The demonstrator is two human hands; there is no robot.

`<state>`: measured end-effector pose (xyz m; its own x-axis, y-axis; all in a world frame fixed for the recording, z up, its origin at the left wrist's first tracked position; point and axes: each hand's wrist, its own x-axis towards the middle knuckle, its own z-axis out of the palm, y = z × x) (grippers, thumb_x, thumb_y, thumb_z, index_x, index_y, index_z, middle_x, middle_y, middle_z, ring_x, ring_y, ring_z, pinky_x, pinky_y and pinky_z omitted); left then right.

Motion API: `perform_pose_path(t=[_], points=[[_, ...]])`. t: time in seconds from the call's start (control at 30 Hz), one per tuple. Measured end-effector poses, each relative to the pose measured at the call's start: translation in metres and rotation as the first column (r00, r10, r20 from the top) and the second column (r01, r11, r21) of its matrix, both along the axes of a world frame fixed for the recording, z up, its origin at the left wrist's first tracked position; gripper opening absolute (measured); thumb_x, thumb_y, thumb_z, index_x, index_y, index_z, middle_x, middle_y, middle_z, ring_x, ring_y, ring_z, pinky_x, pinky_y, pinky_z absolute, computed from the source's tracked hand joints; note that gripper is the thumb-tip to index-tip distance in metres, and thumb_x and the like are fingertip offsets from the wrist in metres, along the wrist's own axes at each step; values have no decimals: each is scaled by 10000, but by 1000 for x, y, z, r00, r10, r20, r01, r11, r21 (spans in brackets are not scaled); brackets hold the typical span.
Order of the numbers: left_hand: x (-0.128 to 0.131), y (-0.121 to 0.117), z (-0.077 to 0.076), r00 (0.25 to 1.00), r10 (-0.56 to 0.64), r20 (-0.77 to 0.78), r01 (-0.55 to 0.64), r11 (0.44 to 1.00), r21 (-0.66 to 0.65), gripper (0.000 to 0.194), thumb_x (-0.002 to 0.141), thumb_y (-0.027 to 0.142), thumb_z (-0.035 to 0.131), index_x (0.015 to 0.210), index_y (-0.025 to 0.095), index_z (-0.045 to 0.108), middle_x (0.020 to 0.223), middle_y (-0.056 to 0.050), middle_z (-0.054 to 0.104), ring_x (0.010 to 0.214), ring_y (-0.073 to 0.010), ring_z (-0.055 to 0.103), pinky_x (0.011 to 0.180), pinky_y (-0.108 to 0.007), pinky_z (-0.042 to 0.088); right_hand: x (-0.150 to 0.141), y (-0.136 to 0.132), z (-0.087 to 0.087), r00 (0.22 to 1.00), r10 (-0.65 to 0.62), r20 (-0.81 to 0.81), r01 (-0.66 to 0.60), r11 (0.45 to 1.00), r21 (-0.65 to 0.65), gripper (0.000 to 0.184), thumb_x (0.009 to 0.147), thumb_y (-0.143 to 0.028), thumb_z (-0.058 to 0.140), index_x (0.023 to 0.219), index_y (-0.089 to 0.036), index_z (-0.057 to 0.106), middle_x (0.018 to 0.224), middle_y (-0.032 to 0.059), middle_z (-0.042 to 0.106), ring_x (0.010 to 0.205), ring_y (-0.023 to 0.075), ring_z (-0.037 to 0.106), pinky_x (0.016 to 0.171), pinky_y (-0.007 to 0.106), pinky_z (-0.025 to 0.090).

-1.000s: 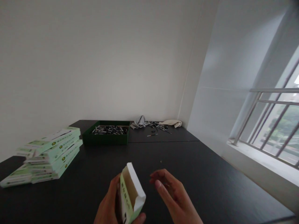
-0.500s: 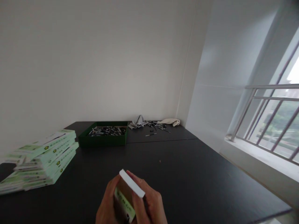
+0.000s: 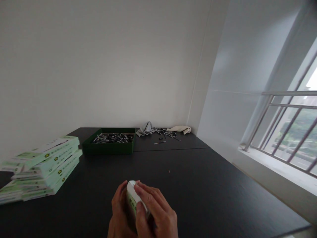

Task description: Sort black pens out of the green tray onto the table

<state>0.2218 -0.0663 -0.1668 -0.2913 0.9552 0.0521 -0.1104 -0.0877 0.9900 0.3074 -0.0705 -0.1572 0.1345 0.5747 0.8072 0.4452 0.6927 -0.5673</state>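
Note:
A small white and green cardboard box (image 3: 132, 198) is held between both hands, low in the middle of the view above the black table. My left hand (image 3: 121, 211) wraps its left side. Over the top and right edge of the box lie the fingers of my right hand (image 3: 157, 211), with the thumb pressed against the printed side. Much of the box is covered by the hands. To the left stands a stack of similar flat green and white boxes (image 3: 49, 165), piled unevenly.
Behind, a green tray (image 3: 107, 150) holds many small dark and metallic pieces. Right of it lie a grey cloth (image 3: 148, 128), loose pen-like parts (image 3: 168, 133) and a cream cloth (image 3: 180, 129). The black table (image 3: 193, 185) meets the wall. A railing (image 3: 289, 94) stands by the window.
The box has turned, and its white end no longer shows as an open flap edge. My right fingers have moved over its top. The view has shifted slightly.

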Motion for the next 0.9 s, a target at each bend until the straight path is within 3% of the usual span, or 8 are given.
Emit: perform_pose_path(t=[0.1,0.33,0.43,0.5,0.6,0.8,0.9], points=[[3,0,3,985,13,-172,-15,1000,-10,636,651,379,748,1226,248,508,1055,-105,675,964,-378,628,841,-413,400,0,0,4,998,-55,42,55,999,-1,391,808,-87,508,1133,-235,668,1055,67,722,942,201,675,796,317,580],[-2,4,-13,924,13,-381,-11,1000,9,585,736,458,632,1250,238,460,1060,-116,697,959,-358,672,832,-446,484,6,-3,21,977,-2,214,12,999,-46,378,803,-87,545,1123,-231,685,1051,50,729,902,190,675,763,291,584],[-6,8,-26,900,47,-434,-4,995,100,492,825,416,486,1267,206,437,1118,-136,685,997,-341,673,853,-483,500,4,-5,30,976,-19,219,37,996,-79,333,788,-88,564,1039,-245,715,985,33,735,846,190,669,731,296,579],[-12,13,-35,874,25,-485,72,981,180,441,853,367,425,1251,178,439,1192,-167,657,1037,-323,665,868,-482,512,3,-6,35,967,-22,253,54,991,-120,325,790,-99,568,1041,-249,711,970,34,730,830,198,659,716,306,574],[-22,21,-45,810,-86,-581,218,963,161,410,860,328,431,1234,163,430,1225,-181,645,1058,-295,666,848,-429,553,1,-5,39,950,-41,308,86,987,-135,333,820,-106,536,1080,-244,691,977,42,725,833,213,639,702,316,565],[-24,26,-44,731,-93,-676,288,940,182,393,890,305,404,1266,196,376,1260,-161,619,1068,-267,663,857,-398,557,-5,0,37,963,-75,261,109,987,-119,234,831,-109,529,911,-236,709,899,37,706,819,205,619,705,309,555],[-12,21,-44,734,-25,-679,243,943,228,474,876,324,404,1316,169,320,1283,-190,585,1114,-287,632,871,-429,541,1,2,29,967,-58,247,104,978,-179,215,830,-117,557,941,-242,693,981,27,706,905,197,635,799,311,548]])
